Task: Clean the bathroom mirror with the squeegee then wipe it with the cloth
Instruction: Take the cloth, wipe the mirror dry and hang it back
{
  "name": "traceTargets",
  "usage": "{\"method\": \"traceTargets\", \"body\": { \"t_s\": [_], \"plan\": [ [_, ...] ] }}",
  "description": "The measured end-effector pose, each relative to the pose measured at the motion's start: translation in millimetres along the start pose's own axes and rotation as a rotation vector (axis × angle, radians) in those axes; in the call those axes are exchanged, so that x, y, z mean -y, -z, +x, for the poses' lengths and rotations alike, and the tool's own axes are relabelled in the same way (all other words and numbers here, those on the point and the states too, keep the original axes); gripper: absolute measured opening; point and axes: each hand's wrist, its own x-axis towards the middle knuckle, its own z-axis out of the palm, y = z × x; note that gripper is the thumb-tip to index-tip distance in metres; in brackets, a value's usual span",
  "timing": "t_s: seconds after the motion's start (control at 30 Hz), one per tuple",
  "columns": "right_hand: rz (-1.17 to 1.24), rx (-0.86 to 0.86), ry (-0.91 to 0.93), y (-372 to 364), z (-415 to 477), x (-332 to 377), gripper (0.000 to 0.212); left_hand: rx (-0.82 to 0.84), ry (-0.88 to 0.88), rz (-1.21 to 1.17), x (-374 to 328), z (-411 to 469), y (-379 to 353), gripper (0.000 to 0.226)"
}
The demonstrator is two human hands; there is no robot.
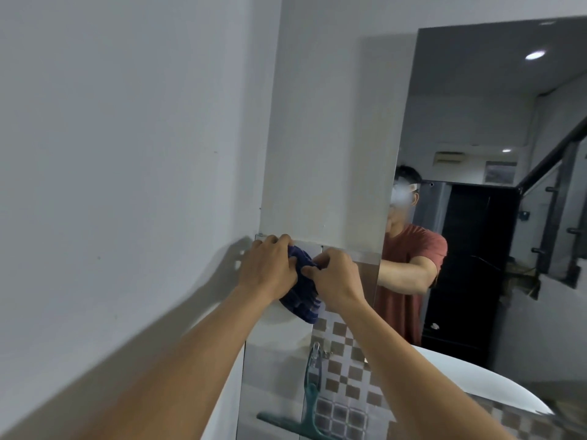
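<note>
Dark blue ribbed cloth (303,290), bunched, hangs below the two-handed grip: left hand (268,269) and right hand (336,277) both clasp it.

A metal hook (316,349) on the checkered tile wall (344,376) carries the green squeegee (306,411), which hangs by its handle with the blade lowest (its lower end runs off the picture). A white basin rim (495,385) curves just beside it.
</note>
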Motion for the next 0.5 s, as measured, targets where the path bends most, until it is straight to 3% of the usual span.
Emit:
{"method": "traceTargets", "body": {
  "t_s": [0.23, 0.37, 0.43, 0.5],
  "plan": [
    [0.2, -0.108, 0.016, 14, -5, 5, 0.008, 0.129, -0.053, 0.135, -5, -3, 5, 0.059],
    [0.237, -0.089, 0.09, 28, -11, 12, 0.009, 0.135, -0.119, 0.091, -10, -9, 12, 0.07],
    [0.237, -0.077, 0.12, 36, -16, 14, 0.014, 0.122, -0.17, 0.045, -13, -12, 15, 0.061],
    [0.229, -0.076, 0.132, 46, -20, 14, 0.014, 0.096, -0.209, -0.038, -16, -12, 20, 0.032]
  ]
}}
